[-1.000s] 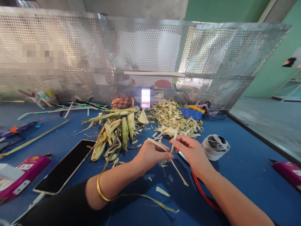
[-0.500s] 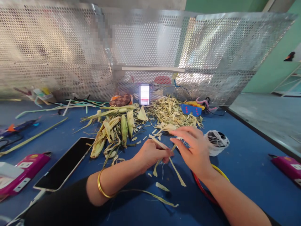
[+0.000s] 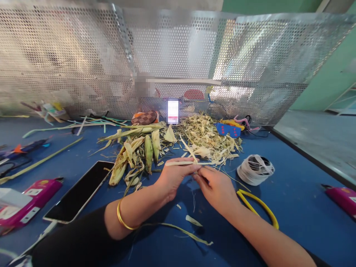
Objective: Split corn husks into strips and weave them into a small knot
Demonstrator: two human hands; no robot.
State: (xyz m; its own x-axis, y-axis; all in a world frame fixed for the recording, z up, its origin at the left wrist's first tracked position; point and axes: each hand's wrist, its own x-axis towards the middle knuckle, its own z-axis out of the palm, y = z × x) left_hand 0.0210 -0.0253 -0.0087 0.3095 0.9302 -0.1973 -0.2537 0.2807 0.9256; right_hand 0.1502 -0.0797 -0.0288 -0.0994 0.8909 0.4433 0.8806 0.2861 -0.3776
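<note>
Pale corn husk strips [image 3: 182, 163] cross each other at a small knot-like joint above my fingertips. My left hand [image 3: 174, 178] is closed, its thumb and fingers pinching the strips from the left. From the right, my right hand [image 3: 215, 183] meets it with fingers bent together at the same joint; its fingertips are partly hidden. Thin threads dangle below the hands. Just behind lies a heap of shredded husk [image 3: 207, 133], and to the left a pile of whole husks [image 3: 130, 152]. A spool of white string [image 3: 254, 170] stands right of my right hand.
A black-screened phone [image 3: 80, 191] and a magenta power strip [image 3: 30, 202] lie at left. A yellow loop [image 3: 263, 205] rests by my right forearm. Blue red-dotted glasses [image 3: 228, 130] and a lit phone [image 3: 172, 111] are at the back, before a perforated metal screen [image 3: 178, 48].
My right hand has come down and left, from spread fingers to closing beside my left hand. The husk strips have turned from slanting downward to lying roughly level, with one pointing up.
</note>
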